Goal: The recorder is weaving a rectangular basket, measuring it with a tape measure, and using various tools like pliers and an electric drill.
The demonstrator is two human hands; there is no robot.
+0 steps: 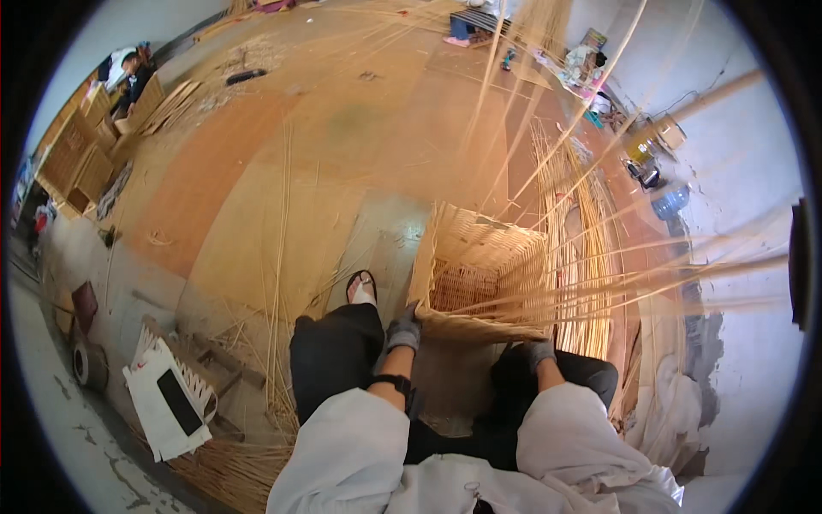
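Observation:
A square wicker basket (481,327) stands between my knees with its opening facing up. Long loose canes (591,295) fan out from its right side and far corner, some blurred. My left hand (404,329), in a grey glove, is closed on the near left corner of the basket. At the near right corner my right hand (539,351), also gloved, grips the wall from below the rim; most of its fingers are hidden.
Bundled canes (586,248) lie along the right, and more canes (231,471) at lower left. A white board (167,403) with a dark rectangular object on it is at my left. A water bottle (670,203) stands by the right wall. Another person (135,77) sits far left near wicker pieces.

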